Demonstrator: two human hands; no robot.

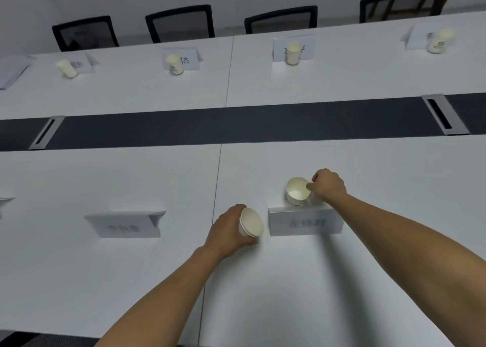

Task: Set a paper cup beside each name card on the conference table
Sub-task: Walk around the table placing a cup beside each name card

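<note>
While your right grip point(328, 186) pinches the likely flimsy paper cup point(296, 192) by its rim, left grip point(228, 228) clasps the spare cups point(251, 225).

Pinching a paper cup point(297, 191) just behind the near name card point(305, 222) with the right hand point(328, 186); gripping stacked cups point(251, 225) just left of that card with the left hand point(227, 231); having a second name card point(126, 225) farther left of it; facing a dark strip point(236, 123) behind it and far cups point(293, 53) beyond.

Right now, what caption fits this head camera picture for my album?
The right hand pinches a paper cup beside a name card; the left hand grips stacked cups.
</note>
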